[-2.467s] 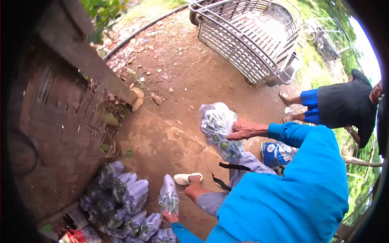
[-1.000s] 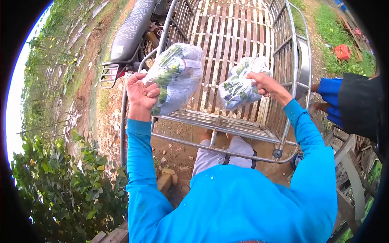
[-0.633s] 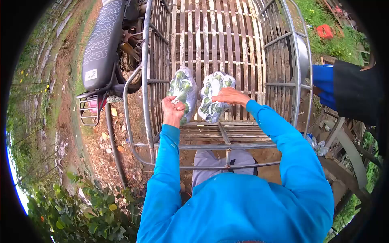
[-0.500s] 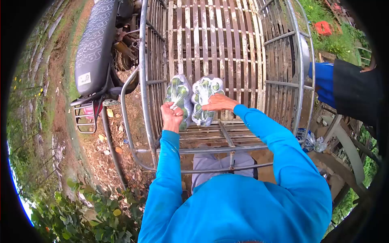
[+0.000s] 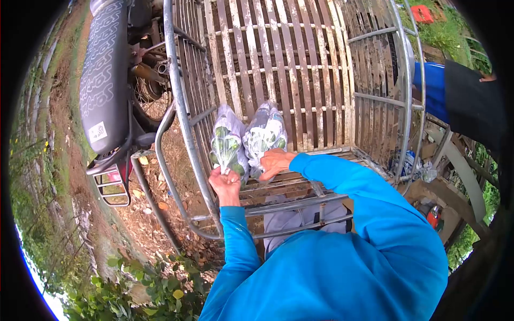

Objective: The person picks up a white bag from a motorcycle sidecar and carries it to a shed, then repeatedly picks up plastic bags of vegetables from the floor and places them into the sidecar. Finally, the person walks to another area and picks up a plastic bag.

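Two clear plastic bags of round green produce lie side by side at the near end of a slatted cart bed (image 5: 300, 125). My left hand (image 5: 225, 184) is closed in a pinch around the gathered plastic at the near end of the left bag (image 5: 227, 140). With bent fingers, my right hand (image 5: 275, 162) grips bunched plastic at the near end of the right bag (image 5: 264, 128). The kind of produce is hard to make out through the plastic. Parts of the fingertips are hidden.
Metal rails (image 5: 184, 107) edge the cart. A motorbike seat (image 5: 104, 75) is beside it on the left. At the right stands another person in blue and black clothing (image 5: 463, 96). Leafy branches (image 5: 134, 289) are at lower left, and a red object (image 5: 422, 14) lies in the grass.
The view has turned and shifted a little. Both hands and the bags sit lower in it, nearer the cart's near edge. Both hands keep their hold on the plastic.
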`<move>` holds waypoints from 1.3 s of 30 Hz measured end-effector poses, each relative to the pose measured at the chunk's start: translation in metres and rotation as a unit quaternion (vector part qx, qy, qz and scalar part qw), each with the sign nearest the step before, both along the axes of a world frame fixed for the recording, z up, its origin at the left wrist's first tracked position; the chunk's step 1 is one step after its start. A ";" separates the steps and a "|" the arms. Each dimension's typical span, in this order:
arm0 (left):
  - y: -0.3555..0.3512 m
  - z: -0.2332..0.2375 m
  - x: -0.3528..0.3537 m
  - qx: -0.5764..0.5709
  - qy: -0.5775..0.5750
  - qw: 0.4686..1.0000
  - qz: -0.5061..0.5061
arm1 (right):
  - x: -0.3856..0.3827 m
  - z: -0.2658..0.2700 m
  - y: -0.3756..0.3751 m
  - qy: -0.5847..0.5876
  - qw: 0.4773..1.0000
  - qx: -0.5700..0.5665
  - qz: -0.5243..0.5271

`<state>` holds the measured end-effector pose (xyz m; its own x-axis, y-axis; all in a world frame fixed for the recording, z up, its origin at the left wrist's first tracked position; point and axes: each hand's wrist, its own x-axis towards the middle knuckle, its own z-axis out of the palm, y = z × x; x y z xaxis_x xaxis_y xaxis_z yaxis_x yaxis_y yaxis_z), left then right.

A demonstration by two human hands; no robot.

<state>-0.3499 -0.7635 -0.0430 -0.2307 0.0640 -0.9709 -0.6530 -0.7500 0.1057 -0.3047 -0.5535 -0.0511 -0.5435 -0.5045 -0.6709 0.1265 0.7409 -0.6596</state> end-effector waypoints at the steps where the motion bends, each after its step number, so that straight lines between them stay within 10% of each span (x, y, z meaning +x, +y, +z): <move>1: 0.001 -0.001 -0.001 -0.005 0.012 1.000 -0.022 | 0.003 -0.013 0.003 0.021 1.000 -0.007 0.000; 10: -0.002 -0.015 0.021 -0.057 0.066 0.988 -0.124 | 0.035 -0.034 0.000 0.110 0.987 0.096 -0.061; 14: 0.018 0.050 0.026 -0.323 0.167 0.828 -0.426 | 0.058 -0.028 -0.008 0.067 0.976 0.088 -0.187; 16: 0.032 0.066 0.034 -0.510 0.316 0.569 -0.563 | 0.072 -0.013 -0.012 0.085 0.946 0.114 -0.292; 21: 0.084 0.070 0.039 -0.428 0.453 0.447 -0.642 | 0.099 0.012 -0.007 0.112 0.914 0.077 -0.383; 23: 0.110 0.053 0.044 -0.390 0.612 0.259 -0.637 | 0.113 0.013 -0.001 0.057 0.913 0.049 -0.402; 32: 0.179 0.037 0.067 -0.193 0.675 0.205 -0.682 | 0.248 0.172 0.056 0.282 0.763 0.069 -0.578; 39: 0.254 0.165 0.116 -0.153 0.701 0.271 -0.642 | 0.425 0.209 0.057 0.371 0.591 0.116 -0.707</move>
<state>-0.2342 -0.5093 0.1220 -0.3649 0.9310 0.0078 0.4879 0.1841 0.8533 0.1203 -0.4967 0.1583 -0.4991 0.8648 0.0548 0.4670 0.3217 -0.8237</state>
